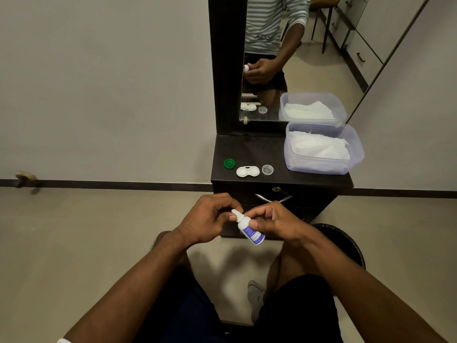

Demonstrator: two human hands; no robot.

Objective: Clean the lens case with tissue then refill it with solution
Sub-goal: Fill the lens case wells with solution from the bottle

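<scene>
White solution bottle (pixel 249 230) is tilting in the right hand (pixel 274 222), whose fingers are curling around its body, while the left hand (pixel 210 215) is pinching its cap (pixel 236 213). White lens case (pixel 247 171) is lying open on the black cabinet (pixel 249 149), between a green lid (pixel 229 163) and a clear lid (pixel 267 169), near the tissue tub (pixel 321 167).

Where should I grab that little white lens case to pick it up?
Pinch the lens case across its narrow middle, coming straight down from above. It lies flat and low on the dark cabinet top, with the green cap and clear cap at its ends.
</scene>
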